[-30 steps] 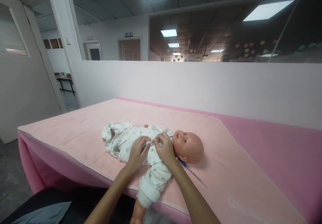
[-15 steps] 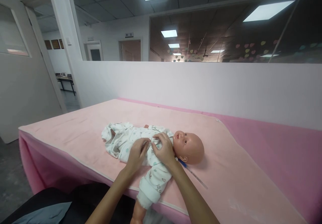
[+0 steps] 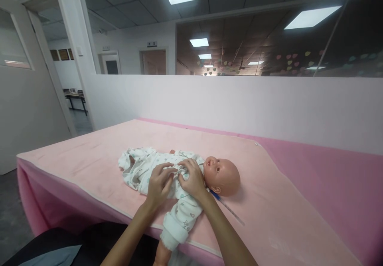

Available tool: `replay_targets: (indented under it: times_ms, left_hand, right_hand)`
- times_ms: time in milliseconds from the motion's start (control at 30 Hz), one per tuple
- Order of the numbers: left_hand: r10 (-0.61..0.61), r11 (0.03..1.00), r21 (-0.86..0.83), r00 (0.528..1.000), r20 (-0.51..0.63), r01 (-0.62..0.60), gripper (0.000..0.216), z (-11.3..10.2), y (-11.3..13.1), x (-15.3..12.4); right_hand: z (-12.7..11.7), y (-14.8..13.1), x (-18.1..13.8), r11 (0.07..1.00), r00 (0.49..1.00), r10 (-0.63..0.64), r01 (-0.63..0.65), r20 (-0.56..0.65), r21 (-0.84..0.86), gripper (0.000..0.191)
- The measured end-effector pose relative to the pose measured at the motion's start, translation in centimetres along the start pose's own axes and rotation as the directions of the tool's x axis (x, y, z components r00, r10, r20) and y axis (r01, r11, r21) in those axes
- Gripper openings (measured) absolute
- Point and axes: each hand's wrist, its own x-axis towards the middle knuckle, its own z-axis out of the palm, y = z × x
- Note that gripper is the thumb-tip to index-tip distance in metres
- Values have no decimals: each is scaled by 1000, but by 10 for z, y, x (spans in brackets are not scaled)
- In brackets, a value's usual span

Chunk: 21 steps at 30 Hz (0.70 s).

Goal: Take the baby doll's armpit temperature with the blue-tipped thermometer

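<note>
Left hand (image 3: 158, 184) fingers are spread slightly wider than in the previous frame; this and the right hand (image 3: 193, 180) curl over the front of the garment (image 3: 173, 194), pinch on fabric not determinable. The doll (image 3: 224, 177) lies face-up beneath them on the pink surface (image 3: 284, 218), long axis left to right, right hand nearer its head, white wall (image 3: 227, 102) beyond.

The doll (image 3: 180, 193) lies on the tabletop (image 3: 287, 218), its head (image 3: 226, 177) at the right; before it lies a stick (image 3: 231, 210), and behind stands the wall (image 3: 227, 104).
</note>
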Motion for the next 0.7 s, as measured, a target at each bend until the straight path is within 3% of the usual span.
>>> replay_targets:
  times_ms: [167,700]
  left_hand:
    - [44,993,106,999,11,-44,23,-2,-4,0]
    - [10,992,122,999,43,-15,23,5,-10,0]
  right_hand:
    - [1,0,1,1000,1000,9,-9,3,20,29]
    - [2,2,1,1000,1000,7,-7,8,0,29]
